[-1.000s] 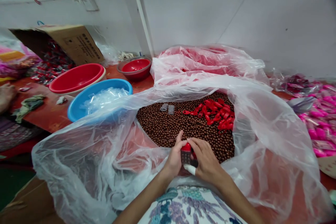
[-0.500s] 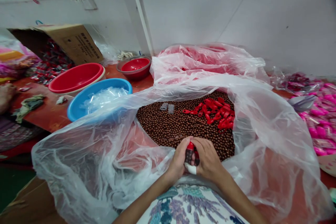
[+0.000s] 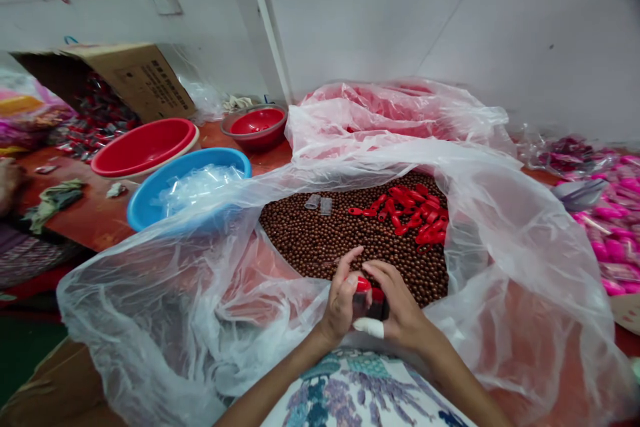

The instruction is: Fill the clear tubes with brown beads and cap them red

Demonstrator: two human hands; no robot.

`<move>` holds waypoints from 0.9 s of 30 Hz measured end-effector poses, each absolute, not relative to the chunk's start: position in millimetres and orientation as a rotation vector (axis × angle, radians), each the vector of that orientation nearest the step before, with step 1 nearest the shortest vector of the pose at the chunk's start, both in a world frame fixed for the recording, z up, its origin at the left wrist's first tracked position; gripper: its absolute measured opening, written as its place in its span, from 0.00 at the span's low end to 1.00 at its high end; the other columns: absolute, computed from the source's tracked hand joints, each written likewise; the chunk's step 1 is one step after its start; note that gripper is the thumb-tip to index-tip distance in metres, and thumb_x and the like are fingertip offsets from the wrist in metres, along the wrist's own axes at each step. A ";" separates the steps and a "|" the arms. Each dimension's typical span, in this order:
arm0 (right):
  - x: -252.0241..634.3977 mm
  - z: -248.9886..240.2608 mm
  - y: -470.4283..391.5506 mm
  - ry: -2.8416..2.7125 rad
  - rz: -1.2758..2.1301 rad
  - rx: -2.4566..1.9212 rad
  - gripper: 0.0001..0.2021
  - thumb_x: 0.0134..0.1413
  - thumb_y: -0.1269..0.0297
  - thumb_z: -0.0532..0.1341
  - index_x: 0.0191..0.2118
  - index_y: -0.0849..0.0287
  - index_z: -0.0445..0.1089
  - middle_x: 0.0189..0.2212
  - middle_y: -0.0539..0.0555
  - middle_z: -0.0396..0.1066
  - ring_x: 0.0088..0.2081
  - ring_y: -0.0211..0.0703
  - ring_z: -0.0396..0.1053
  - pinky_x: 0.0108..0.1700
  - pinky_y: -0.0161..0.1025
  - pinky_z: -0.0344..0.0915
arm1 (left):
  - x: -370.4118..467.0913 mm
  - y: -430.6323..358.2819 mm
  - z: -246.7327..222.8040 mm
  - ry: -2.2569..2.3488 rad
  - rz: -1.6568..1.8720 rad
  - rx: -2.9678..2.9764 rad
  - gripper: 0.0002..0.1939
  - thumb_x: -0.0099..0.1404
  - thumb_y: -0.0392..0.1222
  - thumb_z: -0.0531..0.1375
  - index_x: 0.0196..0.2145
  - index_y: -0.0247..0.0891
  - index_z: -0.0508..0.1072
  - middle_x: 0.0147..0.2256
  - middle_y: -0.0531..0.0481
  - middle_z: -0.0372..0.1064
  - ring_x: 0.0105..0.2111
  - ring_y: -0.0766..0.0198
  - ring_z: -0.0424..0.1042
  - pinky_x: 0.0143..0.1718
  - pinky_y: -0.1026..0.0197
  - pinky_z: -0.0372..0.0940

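Close to my body, my left hand (image 3: 340,310) holds a small clear container with a red cap (image 3: 363,284); its thumb rests by the cap and the index finger is raised. Against it, my right hand (image 3: 403,307) is curled round a second red-topped container (image 3: 377,309), dark inside. White wrapping (image 3: 369,327) covers the right thumb. Both hands are over the near edge of a mass of brown beads (image 3: 305,240) lying in a clear plastic sheet (image 3: 175,300). On the beads lie a pile of red caps (image 3: 427,217) and two clear empty containers (image 3: 325,206).
At left stand a blue basin (image 3: 143,207) of clear pieces, a red basin (image 3: 145,147), a smaller bowl (image 3: 257,123) and a tipped carton (image 3: 145,83) spilling red-capped pieces. Another person's hand (image 3: 9,183) is at the far left. Pink items (image 3: 615,213) are heaped at right.
My hands have loosened from their closed cupping and moved slightly apart at the fingertips. The left index finger has lifted, and the left thumb has come over by the red cap.
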State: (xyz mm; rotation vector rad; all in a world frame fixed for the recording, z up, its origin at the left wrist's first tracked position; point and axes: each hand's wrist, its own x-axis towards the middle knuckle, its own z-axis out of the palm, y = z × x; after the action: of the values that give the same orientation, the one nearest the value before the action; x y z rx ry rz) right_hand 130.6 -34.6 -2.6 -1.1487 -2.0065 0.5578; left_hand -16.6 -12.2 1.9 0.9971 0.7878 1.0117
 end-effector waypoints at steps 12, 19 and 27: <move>123.6 -0.9 -37.2 -1.637 0.890 -1.106 0.14 0.54 0.62 0.58 0.47 0.49 0.66 0.42 0.53 0.64 0.45 0.45 0.63 0.46 0.42 0.62 | -20.0 -13.3 -4.9 0.816 1.022 1.084 0.26 0.63 0.49 0.51 0.56 0.38 0.56 0.25 0.54 0.59 0.25 0.69 0.58 0.31 0.65 0.57; 130.6 5.8 -36.7 -1.897 0.945 -1.163 0.20 0.55 0.62 0.55 0.54 0.51 0.59 0.41 0.55 0.65 0.42 0.44 0.65 0.42 0.39 0.63 | -23.6 -6.8 -7.1 0.789 0.778 1.021 0.33 0.57 0.55 0.56 0.56 0.37 0.60 0.29 0.49 0.66 0.26 0.66 0.63 0.30 0.64 0.60; 123.8 -14.3 -44.6 -2.029 0.892 -1.414 0.14 0.49 0.61 0.58 0.43 0.54 0.63 0.32 0.52 0.72 0.32 0.44 0.68 0.34 0.36 0.61 | -27.1 -11.1 -5.1 0.942 0.694 1.301 0.27 0.64 0.56 0.45 0.55 0.40 0.63 0.56 0.47 0.58 0.56 0.56 0.55 0.60 0.54 0.43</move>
State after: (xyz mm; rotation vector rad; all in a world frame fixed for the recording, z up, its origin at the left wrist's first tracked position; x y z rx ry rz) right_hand 123.8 -44.6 -14.3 -1.4137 -2.0290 0.8921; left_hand -27.1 -11.1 -5.1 1.3015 0.9419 0.6944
